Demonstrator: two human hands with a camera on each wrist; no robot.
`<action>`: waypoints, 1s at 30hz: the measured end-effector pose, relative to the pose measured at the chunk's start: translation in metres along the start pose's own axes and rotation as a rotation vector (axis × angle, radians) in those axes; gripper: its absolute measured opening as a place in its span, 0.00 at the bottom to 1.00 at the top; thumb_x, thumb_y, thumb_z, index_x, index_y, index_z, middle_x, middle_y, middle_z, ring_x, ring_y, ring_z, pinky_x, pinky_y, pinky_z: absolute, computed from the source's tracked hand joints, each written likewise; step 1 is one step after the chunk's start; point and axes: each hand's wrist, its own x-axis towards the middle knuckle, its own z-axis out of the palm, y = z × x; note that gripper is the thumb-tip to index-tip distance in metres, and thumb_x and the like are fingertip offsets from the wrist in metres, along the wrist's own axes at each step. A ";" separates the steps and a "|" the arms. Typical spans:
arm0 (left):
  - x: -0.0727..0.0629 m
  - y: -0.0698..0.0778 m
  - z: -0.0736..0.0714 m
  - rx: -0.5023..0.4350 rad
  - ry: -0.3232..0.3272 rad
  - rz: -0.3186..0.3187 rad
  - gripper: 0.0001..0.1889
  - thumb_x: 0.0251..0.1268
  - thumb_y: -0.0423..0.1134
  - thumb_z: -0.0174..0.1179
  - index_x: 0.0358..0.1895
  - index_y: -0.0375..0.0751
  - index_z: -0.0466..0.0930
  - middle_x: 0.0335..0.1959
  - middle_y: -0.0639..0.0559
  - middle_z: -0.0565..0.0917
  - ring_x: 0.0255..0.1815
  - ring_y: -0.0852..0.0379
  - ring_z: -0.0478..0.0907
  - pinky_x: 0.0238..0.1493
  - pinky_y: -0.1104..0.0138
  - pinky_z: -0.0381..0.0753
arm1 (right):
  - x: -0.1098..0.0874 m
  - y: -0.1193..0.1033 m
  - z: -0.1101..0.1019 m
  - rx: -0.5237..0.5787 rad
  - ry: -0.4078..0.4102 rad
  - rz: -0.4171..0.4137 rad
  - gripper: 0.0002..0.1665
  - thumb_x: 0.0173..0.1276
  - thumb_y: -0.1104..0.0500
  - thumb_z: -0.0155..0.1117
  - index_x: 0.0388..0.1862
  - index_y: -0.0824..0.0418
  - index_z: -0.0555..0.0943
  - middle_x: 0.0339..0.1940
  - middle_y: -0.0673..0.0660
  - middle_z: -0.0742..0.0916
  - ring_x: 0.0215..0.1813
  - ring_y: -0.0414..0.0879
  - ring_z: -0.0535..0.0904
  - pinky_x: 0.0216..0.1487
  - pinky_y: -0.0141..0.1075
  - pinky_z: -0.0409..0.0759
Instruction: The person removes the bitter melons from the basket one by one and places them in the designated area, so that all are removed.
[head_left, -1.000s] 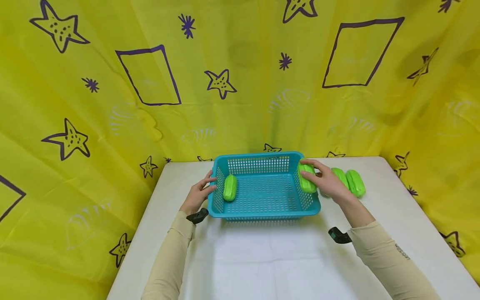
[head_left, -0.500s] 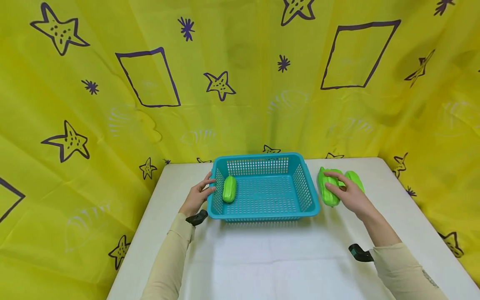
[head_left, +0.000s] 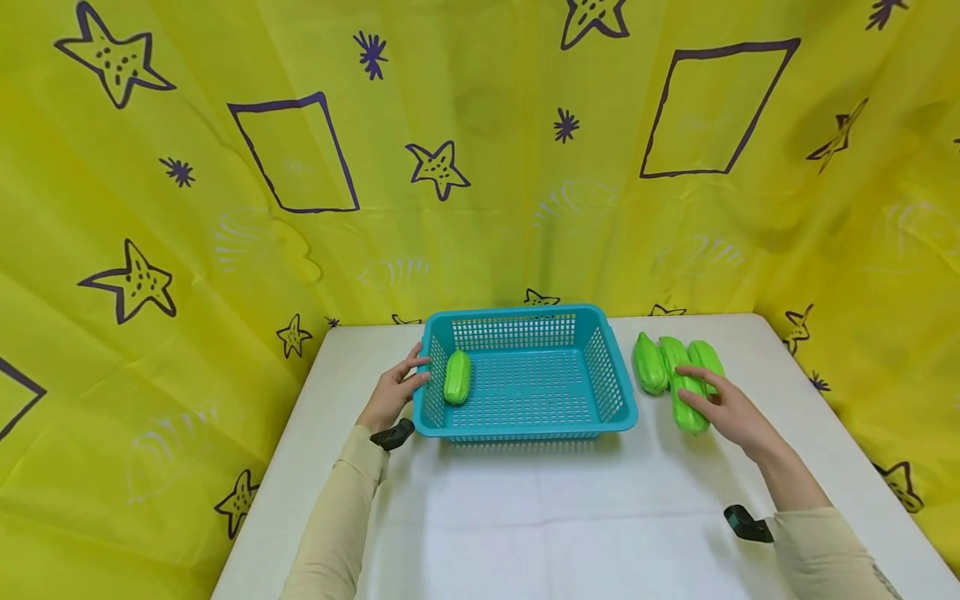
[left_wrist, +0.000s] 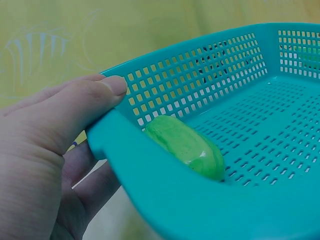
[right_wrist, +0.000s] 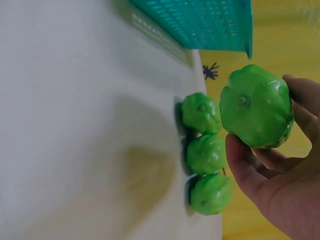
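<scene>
While the yellow curtain (head_left: 480, 250) fills 12 o'clock, the white table (head_left: 487, 533) carries the work (clock read from the basket's centre, head view).

Basket (head_left: 525, 431): blue plastic lattice, probably light, walls a little springy; the rim looks the best hold. Left hand (head_left: 390, 398) has it there at 9 o'clock, thumb over the rim, fingers under it on the outside.

Right hand (head_left: 731, 410), about 4 o'clock: thumb and fingers clamped on the held gourd (head_left: 687, 412), round its sides. That gourd is outside the basket, seemingly raised off the table; contact with the row beyond cannot be told. Judged light, firm, not fragile. Glossy skin may slip, though the lobes should give purchase; take it across the middle. Obstacle: the basket's 3 o'clock wall stands between it and the basket floor.

Three more at 3 o'clock, in a row: inner gourd (head_left: 649, 365), middle gourd (head_left: 671, 351), outer gourd (head_left: 707, 357). Packed close, little finger room between. Basket gourd (head_left: 457, 379): inside, 9 o'clock, near that wall; touching or not, unclear.
</scene>
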 end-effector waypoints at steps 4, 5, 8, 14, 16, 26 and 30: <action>0.001 0.002 0.001 0.004 -0.006 -0.003 0.24 0.73 0.40 0.57 0.67 0.37 0.70 0.77 0.64 0.54 0.78 0.50 0.49 0.69 0.45 0.62 | -0.002 0.009 -0.001 -0.032 -0.004 -0.043 0.32 0.77 0.52 0.53 0.71 0.71 0.63 0.70 0.76 0.65 0.68 0.71 0.58 0.59 0.67 0.62; 0.001 0.003 0.001 0.006 -0.009 -0.005 0.24 0.73 0.40 0.57 0.68 0.37 0.70 0.78 0.64 0.54 0.78 0.50 0.48 0.69 0.45 0.62 | -0.003 0.011 -0.001 -0.034 -0.008 -0.052 0.32 0.77 0.53 0.54 0.71 0.72 0.63 0.69 0.76 0.66 0.68 0.71 0.58 0.60 0.66 0.62; 0.000 0.008 0.002 -0.009 -0.020 -0.013 0.24 0.74 0.39 0.56 0.68 0.35 0.69 0.78 0.62 0.53 0.78 0.49 0.49 0.70 0.45 0.61 | -0.002 0.017 0.001 -0.034 -0.026 -0.056 0.31 0.77 0.56 0.54 0.70 0.73 0.63 0.69 0.76 0.66 0.67 0.71 0.59 0.58 0.64 0.64; -0.007 0.021 0.003 -0.033 -0.029 -0.045 0.24 0.73 0.36 0.56 0.69 0.32 0.68 0.79 0.59 0.52 0.78 0.47 0.48 0.70 0.45 0.60 | 0.001 0.029 0.012 -0.036 -0.088 -0.023 0.30 0.75 0.56 0.58 0.69 0.72 0.66 0.68 0.76 0.68 0.66 0.71 0.60 0.59 0.67 0.64; -0.007 0.021 0.003 -0.032 -0.023 -0.051 0.25 0.73 0.36 0.57 0.69 0.32 0.68 0.78 0.59 0.52 0.78 0.47 0.48 0.70 0.44 0.61 | 0.002 0.032 0.017 -0.039 -0.104 -0.036 0.29 0.74 0.57 0.59 0.68 0.72 0.68 0.67 0.75 0.70 0.67 0.71 0.60 0.60 0.69 0.62; -0.006 0.018 0.002 -0.027 -0.039 -0.026 0.25 0.73 0.37 0.56 0.69 0.32 0.67 0.79 0.58 0.51 0.78 0.47 0.46 0.70 0.45 0.60 | 0.009 0.038 0.029 -0.087 -0.099 -0.111 0.27 0.70 0.60 0.63 0.63 0.73 0.73 0.62 0.75 0.75 0.66 0.72 0.63 0.61 0.69 0.60; -0.001 0.005 -0.001 -0.021 -0.019 -0.023 0.25 0.73 0.39 0.56 0.69 0.35 0.68 0.78 0.62 0.52 0.78 0.50 0.46 0.70 0.45 0.60 | 0.010 0.037 0.031 -0.119 -0.097 -0.121 0.26 0.70 0.60 0.63 0.62 0.73 0.74 0.61 0.75 0.76 0.64 0.71 0.66 0.60 0.67 0.63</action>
